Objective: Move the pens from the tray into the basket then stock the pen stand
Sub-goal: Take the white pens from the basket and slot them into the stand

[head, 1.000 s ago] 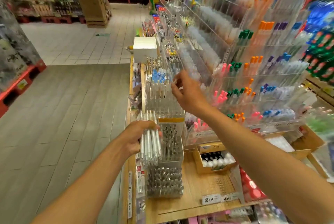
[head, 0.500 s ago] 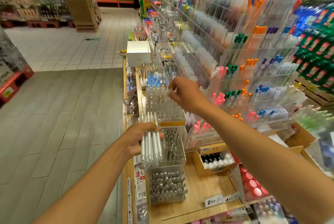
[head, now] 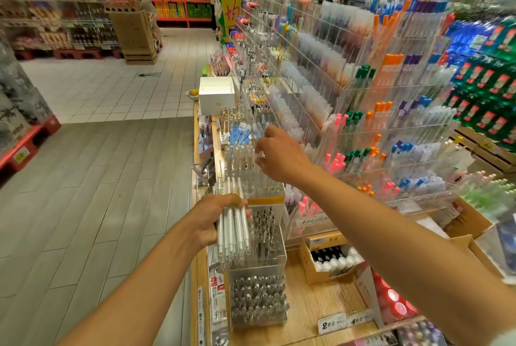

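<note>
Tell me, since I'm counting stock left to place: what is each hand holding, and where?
Left hand grips a bundle of white pens around mid-barrel. Right hand pinches something at the stand; unclear what.

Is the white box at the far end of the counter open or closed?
Open: the white box has no lid and its pale inside shows.

The left hand (head: 215,220) grips a bundle of clear white pens (head: 233,228) upright, just at 9 o'clock of the tiered clear pen stand (head: 257,236) on the wooden desk (head: 326,306). At 1 o'clock of it, the right hand (head: 282,156) reaches over the stand's upper tier, its fingertips (head: 261,147) curled and pinching among the clear pens standing there. At 3 o'clock of the stand sits a cardboard box of black-and-white caps (head: 332,259), and at 12 o'clock, farther along the desk, a white box (head: 217,94).
</note>
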